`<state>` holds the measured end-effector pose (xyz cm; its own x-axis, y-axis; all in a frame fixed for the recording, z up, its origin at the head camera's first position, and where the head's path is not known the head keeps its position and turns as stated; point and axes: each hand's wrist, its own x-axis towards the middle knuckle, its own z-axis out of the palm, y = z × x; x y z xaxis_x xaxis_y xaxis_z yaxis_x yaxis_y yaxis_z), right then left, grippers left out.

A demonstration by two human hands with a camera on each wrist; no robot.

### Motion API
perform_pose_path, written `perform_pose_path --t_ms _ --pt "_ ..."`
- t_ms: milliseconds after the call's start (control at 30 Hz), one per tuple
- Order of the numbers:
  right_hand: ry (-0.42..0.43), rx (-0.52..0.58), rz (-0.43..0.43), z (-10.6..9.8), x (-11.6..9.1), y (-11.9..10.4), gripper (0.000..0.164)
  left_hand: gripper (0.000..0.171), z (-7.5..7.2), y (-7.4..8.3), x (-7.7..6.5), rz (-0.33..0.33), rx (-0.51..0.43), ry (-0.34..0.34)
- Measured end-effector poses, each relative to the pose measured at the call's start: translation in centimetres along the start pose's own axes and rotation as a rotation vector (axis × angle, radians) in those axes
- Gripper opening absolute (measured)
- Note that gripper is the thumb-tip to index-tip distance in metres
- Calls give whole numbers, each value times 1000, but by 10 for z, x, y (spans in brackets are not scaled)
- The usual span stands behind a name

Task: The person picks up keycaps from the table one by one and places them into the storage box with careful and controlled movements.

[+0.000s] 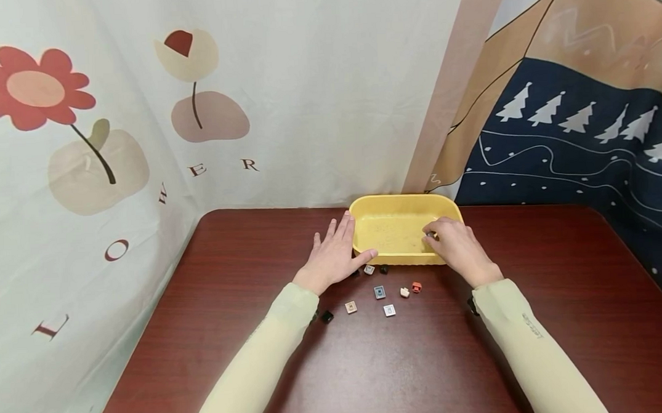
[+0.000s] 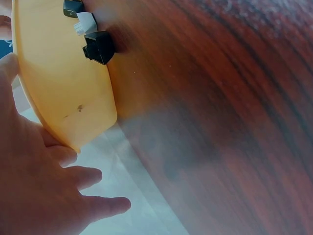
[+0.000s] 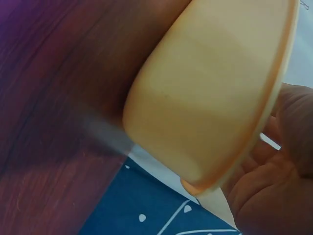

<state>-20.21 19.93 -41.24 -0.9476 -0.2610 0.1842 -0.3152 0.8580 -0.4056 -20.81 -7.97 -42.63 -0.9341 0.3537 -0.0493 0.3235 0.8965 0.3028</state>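
Observation:
A yellow plastic basin (image 1: 402, 259) stands at the table's back edge. My left hand (image 1: 333, 252), fingers spread and mostly straight, touches its left rim, with the thumb along the near-left corner. At the basin's right end my right hand (image 1: 456, 241) pinches a small dark keycap (image 1: 431, 234) between thumb and fingers, over the inside; the fingers hide most of it. Against the basin's near wall lie a white keycap (image 2: 87, 23) and two black ones, the nearer black keycap (image 2: 100, 47) tipped on its side. In the right wrist view the basin's outer wall hides my fingertips.
Nearer on the brown table (image 1: 360, 378) lie a blue keycap (image 1: 380, 292), a tan keycap (image 1: 351, 307), a pale keycap (image 1: 389, 310), a black keycap (image 1: 327, 317), a cream piece (image 1: 404, 292) and an orange-red piece (image 1: 416, 287). Printed curtains (image 1: 315, 96) hang behind.

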Motion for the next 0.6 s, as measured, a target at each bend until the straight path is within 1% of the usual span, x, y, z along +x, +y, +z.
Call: perform_pose_path --t_ms 167,300,467,600 --pt "-35 9 16 2 6 1 19 103 -1 0 0 -2 5 -11" --pt "-71 -9 29 3 12 2 17 102 -2 0 0 -3 4 -10" --pt "-122 -17 56 3 18 4 19 101 -2 0 0 1 -2 -3" --pt "-149 -8 81 3 21 5 21 102 -1 1 0 3 11 -3"
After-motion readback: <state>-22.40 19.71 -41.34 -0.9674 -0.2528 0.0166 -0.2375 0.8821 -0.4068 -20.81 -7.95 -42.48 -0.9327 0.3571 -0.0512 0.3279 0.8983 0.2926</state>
